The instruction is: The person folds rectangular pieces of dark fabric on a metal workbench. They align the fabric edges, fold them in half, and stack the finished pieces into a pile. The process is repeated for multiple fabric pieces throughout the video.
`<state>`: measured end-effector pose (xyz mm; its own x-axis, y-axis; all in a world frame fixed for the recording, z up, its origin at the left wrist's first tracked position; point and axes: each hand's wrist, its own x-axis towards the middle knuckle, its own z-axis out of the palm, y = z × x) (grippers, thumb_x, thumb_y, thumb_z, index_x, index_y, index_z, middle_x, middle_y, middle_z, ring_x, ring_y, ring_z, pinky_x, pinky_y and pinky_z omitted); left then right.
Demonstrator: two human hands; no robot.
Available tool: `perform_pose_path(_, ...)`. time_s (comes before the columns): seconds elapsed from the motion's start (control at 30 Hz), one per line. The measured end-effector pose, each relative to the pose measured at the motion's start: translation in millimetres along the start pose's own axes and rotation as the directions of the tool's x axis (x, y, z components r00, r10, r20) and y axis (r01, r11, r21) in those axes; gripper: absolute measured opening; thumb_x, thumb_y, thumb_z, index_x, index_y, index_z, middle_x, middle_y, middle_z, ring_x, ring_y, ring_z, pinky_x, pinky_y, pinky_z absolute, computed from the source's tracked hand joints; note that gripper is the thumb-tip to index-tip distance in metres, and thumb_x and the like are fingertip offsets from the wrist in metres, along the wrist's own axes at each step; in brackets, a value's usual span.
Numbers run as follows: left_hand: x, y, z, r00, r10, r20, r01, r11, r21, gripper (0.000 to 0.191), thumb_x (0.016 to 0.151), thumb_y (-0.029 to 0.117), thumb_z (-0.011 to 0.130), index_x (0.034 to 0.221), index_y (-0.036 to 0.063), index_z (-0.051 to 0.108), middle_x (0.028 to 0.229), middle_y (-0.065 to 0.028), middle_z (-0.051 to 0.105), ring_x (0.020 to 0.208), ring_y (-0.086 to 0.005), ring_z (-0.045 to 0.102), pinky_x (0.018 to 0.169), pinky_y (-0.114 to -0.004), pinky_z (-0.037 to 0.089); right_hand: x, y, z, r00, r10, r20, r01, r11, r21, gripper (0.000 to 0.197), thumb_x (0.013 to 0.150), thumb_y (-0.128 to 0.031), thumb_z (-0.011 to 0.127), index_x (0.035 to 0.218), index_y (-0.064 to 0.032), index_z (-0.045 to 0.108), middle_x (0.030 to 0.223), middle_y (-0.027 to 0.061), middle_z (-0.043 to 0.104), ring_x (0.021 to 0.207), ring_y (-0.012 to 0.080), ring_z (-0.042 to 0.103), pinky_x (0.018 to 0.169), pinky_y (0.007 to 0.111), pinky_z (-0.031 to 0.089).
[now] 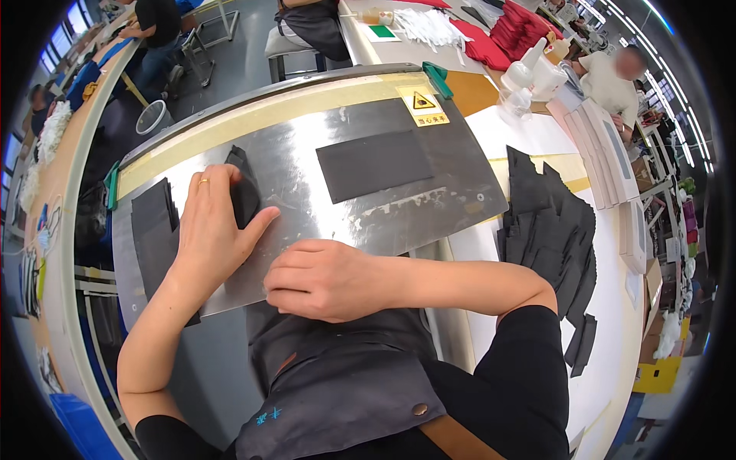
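Note:
My left hand [215, 221] is at the left part of a metal plate [276, 224], with a ring on one finger. Its fingers curl onto a folded black sheet piece [246, 192], while the thumb stands away from it. The palm side is hidden. My right hand [322, 282] is at the plate's front edge with its fingers curled under; whether anything is inside cannot be seen. A flat black rectangular piece [374, 165] lies on the plate, right of both hands. More black pieces [152, 224] overlap at the plate's left end, partly behind my left forearm.
Green clamps [438, 79] [111, 185] sit at the plate's back corners, near a hand-hazard warning label [424, 105]. To the right, a heap of black pieces [546, 230] lies on white paper. White plastic bottles [526, 72] stand behind it. Other people sit farther off.

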<state>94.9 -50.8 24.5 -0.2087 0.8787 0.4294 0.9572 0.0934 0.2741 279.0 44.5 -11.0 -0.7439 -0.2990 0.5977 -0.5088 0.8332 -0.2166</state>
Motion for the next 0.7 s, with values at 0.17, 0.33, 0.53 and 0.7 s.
perform_pose_path(0.17,-11.3,-15.2,0.3,0.992,-0.127,0.002,0.127,0.992,-0.001,0.050,0.080,0.020,0.080,0.113,0.0009,0.049,0.104,-0.0159,0.058,0.098,-0.0346,0.056,0.086,-0.042,0.046,-1.5,-0.3,2.0,0.999,0.030,-0.020,-0.029,0.999,0.014,0.013,0.082,-0.014,0.065,0.091,-0.0047,0.065,0.099,0.0052,0.063,0.100,0.0216,0.063,0.087,0.035,0.051)
perform_pose_path(0.33,-10.2,-8.3,-5.8,0.997,0.061,0.048,-0.064,0.997,0.053,0.028,0.084,0.011,0.072,0.102,-0.0008,0.055,0.110,-0.0187,0.059,0.100,-0.0378,0.056,0.086,-0.044,0.046,-0.6,-0.5,3.8,0.999,0.043,-0.017,-0.042,0.999,0.014,0.014,0.082,-0.014,0.066,0.092,-0.0045,0.065,0.101,0.0053,0.063,0.101,0.0221,0.063,0.087,0.036,0.051)
perform_pose_path(0.53,-5.0,-9.8,-14.7,0.990,-0.124,0.070,0.132,0.985,-0.109,0.016,0.088,0.009,0.068,0.091,-0.0018,0.057,0.089,-0.0130,0.062,0.081,-0.0246,0.059,0.073,-0.036,0.047,-12.4,-1.8,-18.3,0.982,0.171,-0.080,-0.171,0.985,0.003,0.017,0.084,-0.016,0.069,0.097,-0.0061,0.067,0.105,0.0061,0.065,0.103,0.0242,0.063,0.088,0.037,0.051)
perform_pose_path(0.7,4.7,-40.9,-24.2,0.881,-0.398,0.257,0.473,0.727,-0.497,0.020,0.096,0.021,0.067,0.087,0.0045,0.060,0.071,0.0058,0.054,0.065,-0.0019,0.046,0.057,-0.022,0.036,5.0,24.2,-49.9,0.948,0.280,-0.151,-0.286,0.958,-0.019,0.018,0.085,-0.017,0.070,0.100,-0.0073,0.068,0.106,0.0058,0.065,0.102,0.0275,0.063,0.089,0.041,0.051)
